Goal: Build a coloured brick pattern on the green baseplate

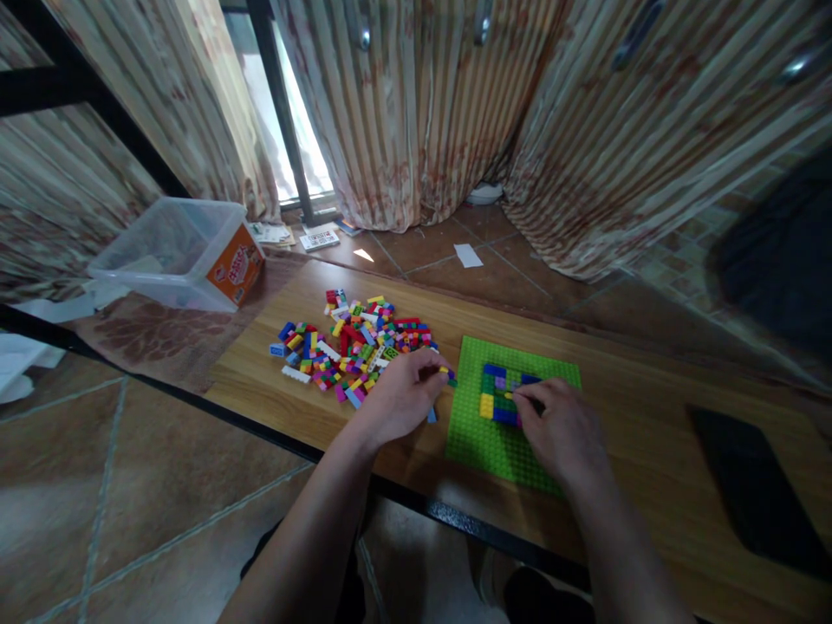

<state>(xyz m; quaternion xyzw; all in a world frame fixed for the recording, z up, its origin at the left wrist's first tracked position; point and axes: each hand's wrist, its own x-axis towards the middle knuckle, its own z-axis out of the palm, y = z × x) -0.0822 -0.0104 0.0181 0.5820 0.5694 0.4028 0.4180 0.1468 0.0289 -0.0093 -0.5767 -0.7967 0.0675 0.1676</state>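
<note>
A green studded baseplate (474,442) lies on the wooden table, and a low structure of blue, green, yellow and purple bricks (487,404) is built on it. My right hand (562,425) is over the right side of this structure, thumb and fingertips pinched together at the bricks; whatever is between them is too small to make out. My left hand (409,392) hovers between the brick pile and the baseplate's left edge. Its fingers are closed on a few small toy bricks (448,374), yellow, blue and green. The large pile of loose bricks (354,342) lies left of it.
A clear plastic box (165,290) with an orange label stands past the table's left end. On the table's right side lies a dark flat object (757,477). Striped curtains (416,113) hang behind, with papers (468,255) on the tiled floor.
</note>
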